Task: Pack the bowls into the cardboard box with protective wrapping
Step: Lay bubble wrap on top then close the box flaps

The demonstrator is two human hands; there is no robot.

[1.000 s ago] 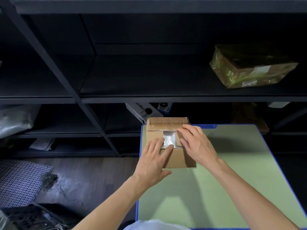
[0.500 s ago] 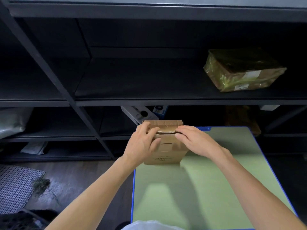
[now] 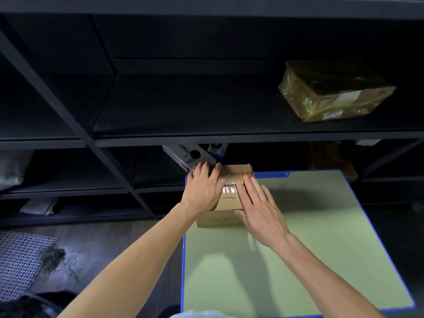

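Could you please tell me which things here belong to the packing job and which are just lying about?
Job in hand: cardboard box, flaps down; left hand and right hand, both flat on it; green table beneath.
Lying about: plastic-wrapped parcel on the shelf; white carton behind the box; mesh mat on the floor.

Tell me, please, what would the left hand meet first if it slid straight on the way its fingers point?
The left hand would probably meet the white carton on the lower shelf, just past the far edge of the cardboard box; depth is unclear.
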